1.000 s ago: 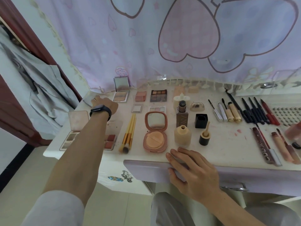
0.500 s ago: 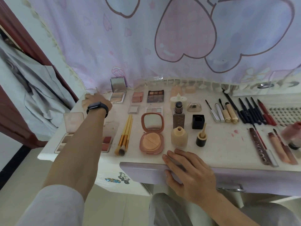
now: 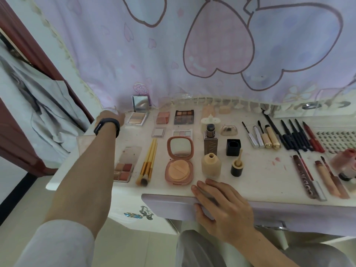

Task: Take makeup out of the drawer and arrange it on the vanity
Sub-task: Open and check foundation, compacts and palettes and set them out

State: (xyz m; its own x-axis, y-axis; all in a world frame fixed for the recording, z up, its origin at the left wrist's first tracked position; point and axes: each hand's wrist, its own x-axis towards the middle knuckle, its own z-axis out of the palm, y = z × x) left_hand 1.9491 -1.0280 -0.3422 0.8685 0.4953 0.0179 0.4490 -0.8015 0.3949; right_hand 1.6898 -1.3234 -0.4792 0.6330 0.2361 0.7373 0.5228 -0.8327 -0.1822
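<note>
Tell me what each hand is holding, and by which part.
The right hand holds nothing; its fingers lie flat on the front edge of the vanity. The left hand, beside the mirrored palette, hides its fingers: cannot tell.

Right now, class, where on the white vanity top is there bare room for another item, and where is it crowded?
The widest bare patch lies between the round black applicator pot and the brown lip-gloss tube. A smaller one separates the black wristband from the small silver compact. The dark pencil row is crowded.
</note>
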